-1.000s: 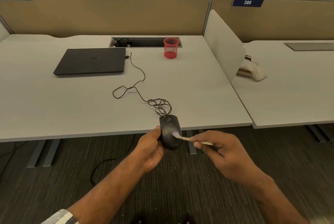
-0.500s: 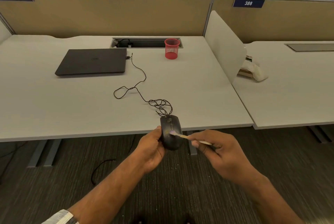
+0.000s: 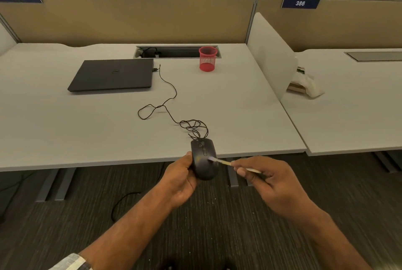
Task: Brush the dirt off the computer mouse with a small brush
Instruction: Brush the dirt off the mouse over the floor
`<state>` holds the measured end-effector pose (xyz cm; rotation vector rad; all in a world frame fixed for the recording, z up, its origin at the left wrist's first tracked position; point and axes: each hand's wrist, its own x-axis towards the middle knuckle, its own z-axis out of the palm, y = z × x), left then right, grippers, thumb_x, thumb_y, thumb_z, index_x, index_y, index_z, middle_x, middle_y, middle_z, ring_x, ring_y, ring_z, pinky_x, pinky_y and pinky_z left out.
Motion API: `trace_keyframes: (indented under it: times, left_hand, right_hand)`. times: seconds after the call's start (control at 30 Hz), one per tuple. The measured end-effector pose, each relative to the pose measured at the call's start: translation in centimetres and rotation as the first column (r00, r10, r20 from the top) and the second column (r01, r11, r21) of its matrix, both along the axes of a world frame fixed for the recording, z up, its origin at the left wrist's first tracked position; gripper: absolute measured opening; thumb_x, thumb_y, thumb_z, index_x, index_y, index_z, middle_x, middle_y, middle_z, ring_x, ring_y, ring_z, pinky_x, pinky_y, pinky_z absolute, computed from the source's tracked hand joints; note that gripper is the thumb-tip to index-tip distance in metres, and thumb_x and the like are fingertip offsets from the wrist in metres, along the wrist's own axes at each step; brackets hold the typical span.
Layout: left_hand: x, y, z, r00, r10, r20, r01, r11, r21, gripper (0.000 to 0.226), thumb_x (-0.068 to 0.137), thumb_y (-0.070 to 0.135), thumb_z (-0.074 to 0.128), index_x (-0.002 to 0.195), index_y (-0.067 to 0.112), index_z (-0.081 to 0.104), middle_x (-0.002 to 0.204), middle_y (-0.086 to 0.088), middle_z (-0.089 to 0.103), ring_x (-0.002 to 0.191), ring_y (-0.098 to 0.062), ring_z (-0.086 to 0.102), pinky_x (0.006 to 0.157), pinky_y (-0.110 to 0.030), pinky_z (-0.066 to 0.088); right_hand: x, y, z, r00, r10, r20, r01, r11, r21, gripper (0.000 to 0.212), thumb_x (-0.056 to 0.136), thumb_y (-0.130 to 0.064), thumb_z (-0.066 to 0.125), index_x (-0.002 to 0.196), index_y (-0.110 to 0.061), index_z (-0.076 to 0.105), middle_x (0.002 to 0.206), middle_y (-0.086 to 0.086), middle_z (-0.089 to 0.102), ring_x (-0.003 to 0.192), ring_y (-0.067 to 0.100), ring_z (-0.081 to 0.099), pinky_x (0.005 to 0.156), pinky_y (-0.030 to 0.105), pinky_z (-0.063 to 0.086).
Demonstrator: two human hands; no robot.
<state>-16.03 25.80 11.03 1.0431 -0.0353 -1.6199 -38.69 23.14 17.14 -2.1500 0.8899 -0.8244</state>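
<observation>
Mouse [image 3: 204,160], black and corded, is held in the air just off the near edge of the desk [image 3: 65,130], over the carpet, with its buttons pointing away from the wearer.

Far left on the desk lies a closed dark laptop [image 3: 112,74], flat, lid down. A thin black cable [image 3: 167,104] runs from the laptop's right edge, loops across the desk surface and bunches in a tangle just behind the mouse.

Left hand [image 3: 181,180] is closed around the mouse from its left side, thumb on the left flank; the other fingers are hidden under the body. Pale specks show on the mouse around the wheel.

Behind, near the cable trough at the back of the desk, stands a red mesh cup [image 3: 207,59], upright, well apart from the laptop.

Small brush [image 3: 228,163] has a pale slim handle; its light tip touches the top of the mouse, right of centre. The tip is blurred.

Right hand [image 3: 274,184] is pinched shut on the brush handle, thumb and forefinger near the front, the handle's end emerging between the fingers. The two hands are near each other but not touching.

Right of a white divider panel [image 3: 272,56], on the neighbouring desk, lies a white wrapped bundle [image 3: 309,85].
</observation>
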Motion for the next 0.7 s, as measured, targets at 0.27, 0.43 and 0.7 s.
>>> trace_keyframes:
  times: [0.27, 0.43, 0.7]
  left_hand:
    - [0.3, 0.0, -0.4, 1.000, 0.001, 0.024, -0.001, 1.000, 0.009, 0.027, 0.107, 0.023, 0.044, 0.124, 0.008, 0.059, 0.117, -0.025, 0.076, 0.103, -0.033, 0.078, 0.082, -0.045, 0.062]
    - [0.2, -0.1, -0.6, 1.000, -0.014, 0.001, 0.014, 1.000, 0.010, 0.031, 0.108, 0.023, 0.043, 0.129, 0.006, 0.057, 0.109, -0.022, 0.079, 0.104, -0.031, 0.078, 0.087, -0.046, 0.060]
    - [-0.2, 0.0, -0.3, 0.999, 0.002, 0.046, -0.002, 1.000, 0.015, 0.032, 0.109, 0.023, 0.041, 0.128, 0.005, 0.059, 0.121, -0.024, 0.074, 0.109, -0.034, 0.074, 0.088, -0.045, 0.059]
  right_hand:
    - [-1.4, 0.6, -0.2, 0.990, 0.103, -0.100, -0.094, 0.992, 0.084, 0.019, 0.090, -0.028, 0.062, 0.105, -0.030, 0.075, 0.091, -0.015, 0.073, 0.087, 0.011, 0.068, 0.072, 0.028, 0.055]
    - [-0.9, 0.2, 0.1, 1.000, 0.006, 0.026, -0.006, 1.000, 0.010, 0.023, 0.090, -0.021, 0.064, 0.110, -0.021, 0.075, 0.094, -0.013, 0.074, 0.088, 0.013, 0.070, 0.073, 0.028, 0.057]
    - [-1.0, 0.8, -0.9, 0.985, 0.100, -0.142, -0.090, 0.993, 0.071, 0.019, 0.092, -0.023, 0.064, 0.106, -0.029, 0.075, 0.092, -0.015, 0.073, 0.088, 0.009, 0.068, 0.073, 0.030, 0.055]
